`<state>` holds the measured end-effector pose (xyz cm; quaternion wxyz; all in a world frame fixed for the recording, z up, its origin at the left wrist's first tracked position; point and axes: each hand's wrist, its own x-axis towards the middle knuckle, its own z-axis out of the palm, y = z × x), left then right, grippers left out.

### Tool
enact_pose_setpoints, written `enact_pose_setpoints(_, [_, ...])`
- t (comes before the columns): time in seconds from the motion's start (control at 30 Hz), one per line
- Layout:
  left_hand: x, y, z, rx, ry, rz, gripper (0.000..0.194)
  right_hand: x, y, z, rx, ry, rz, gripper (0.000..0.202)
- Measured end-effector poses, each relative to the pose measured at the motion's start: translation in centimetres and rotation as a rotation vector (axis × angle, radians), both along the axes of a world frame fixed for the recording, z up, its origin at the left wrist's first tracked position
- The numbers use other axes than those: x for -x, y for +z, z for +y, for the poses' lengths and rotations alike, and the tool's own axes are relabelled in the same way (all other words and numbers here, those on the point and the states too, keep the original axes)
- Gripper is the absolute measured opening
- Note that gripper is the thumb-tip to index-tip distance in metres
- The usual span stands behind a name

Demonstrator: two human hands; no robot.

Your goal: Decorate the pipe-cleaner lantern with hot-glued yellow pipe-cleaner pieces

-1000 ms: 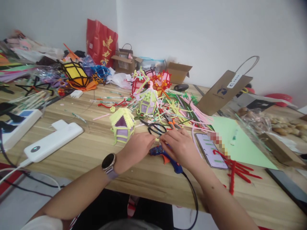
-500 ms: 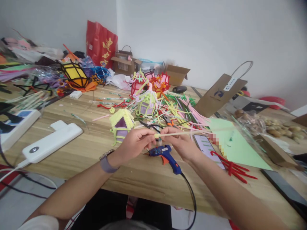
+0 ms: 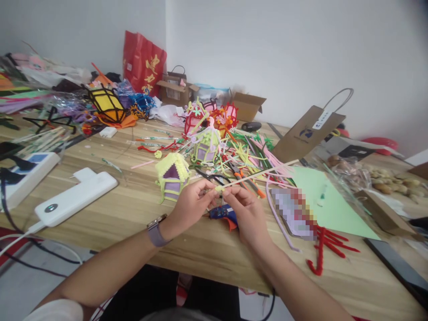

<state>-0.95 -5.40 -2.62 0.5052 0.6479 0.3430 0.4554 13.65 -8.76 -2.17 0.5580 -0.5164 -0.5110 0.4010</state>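
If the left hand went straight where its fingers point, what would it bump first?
Beyond the small yellow piece at its fingertips, the left hand would probably bump the right hand, just across from it; depth is hard to judge here.

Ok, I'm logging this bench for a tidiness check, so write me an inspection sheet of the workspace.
Surface: wood-grain table, crowded along its far side.
Job's things: small yellow piece, thin stick slanting up from it; glue gun, partly hidden; yellow-roofed toy house.
Clutter: loose coloured strips, pliers, partly hidden scissors; green sheet and red strips on the right.
Hands: left hand pinching the yellow piece; right hand fingertips beside it, exact grip unclear.
Cables: white cable at the power bank; black cord below the table edge, ends out of sight.
Surroundings: red bag and open cardboard box by the wall; tilted brown paper bag on the right.
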Motion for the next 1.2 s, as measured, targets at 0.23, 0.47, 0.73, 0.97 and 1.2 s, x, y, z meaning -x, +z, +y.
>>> enact_pose_setpoints(0.23, [-0.1,-0.3,0.1,0.052,-0.018,-0.055,0.022,0.3,0.4,-0.6,-0.058,-0.066,-0.182,0.019])
enact_pose_setpoints(0.47, [-0.2,-0.4,-0.1,0.064,0.019,-0.072,0.021,0.7,0.3,-1.5,-0.129,-0.108,-0.287,0.022])
enact_pose_setpoints(0.73, [-0.2,-0.8,-0.4,-0.130,0.125,0.056,0.020,1.2,0.7,-2.3,-0.040,-0.037,-0.155,0.022])
enact_pose_setpoints(0.97, [0.0,-1.1,-1.0,-0.518,0.276,0.323,0.027,1.2,1.3,-3.0,0.188,0.002,0.252,0.033])
enact_pose_setpoints(1.2, [-0.1,-1.6,-0.1,-0.426,0.262,0.293,0.019,1.4,3.3,-5.1,0.171,0.149,0.321,0.028])
